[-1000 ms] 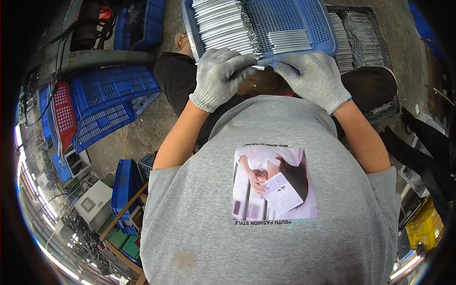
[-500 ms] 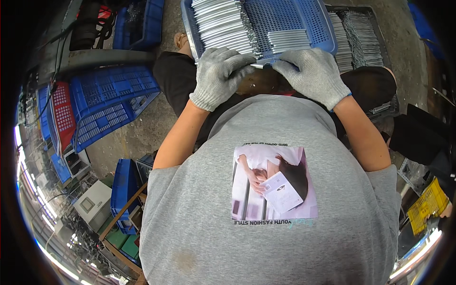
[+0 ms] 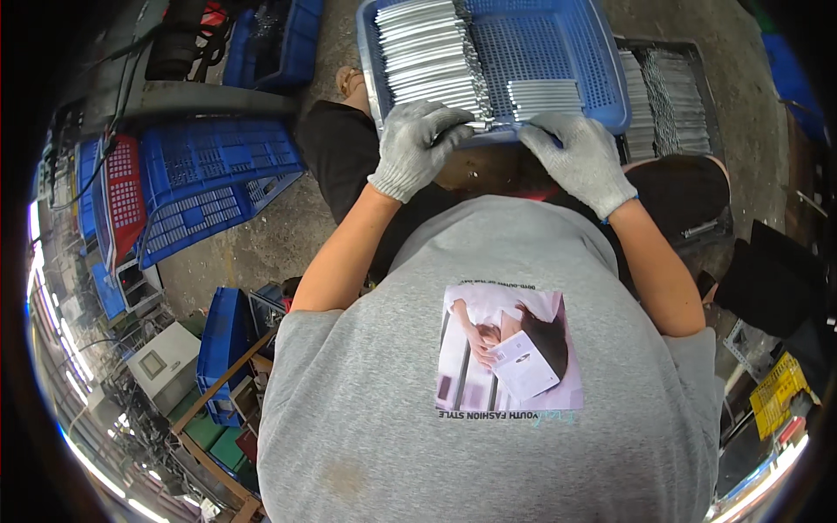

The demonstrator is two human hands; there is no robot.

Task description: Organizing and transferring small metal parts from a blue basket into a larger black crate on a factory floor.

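A blue perforated plastic basket (image 3: 602,52) holds silver metal rods, packed in a tall row (image 3: 427,52) on its left and in a smaller group (image 3: 545,94) toward its near right. My left hand (image 3: 417,144), in a grey knitted glove, is closed at the near end of the tall row. Rod ends show beside its fingertips, though its grip is partly hidden. My right hand (image 3: 575,152), gloved alike, bends over the near rim just below the smaller group. Its fingers are curled and what they hold, if anything, is hidden.
A dark tray (image 3: 684,78) of more rods lies on the floor to the right of the basket. Blue crates (image 3: 218,157) and a red crate (image 3: 122,196) stand at left. A yellow perforated crate (image 3: 780,397) is at lower right, and a light grey box (image 3: 166,362) at lower left.
The view has shifted, so the basket appears lower and slightly to the right. My hands have moved a little apart along the near rim, the right thumb shifting away from the left fingers.
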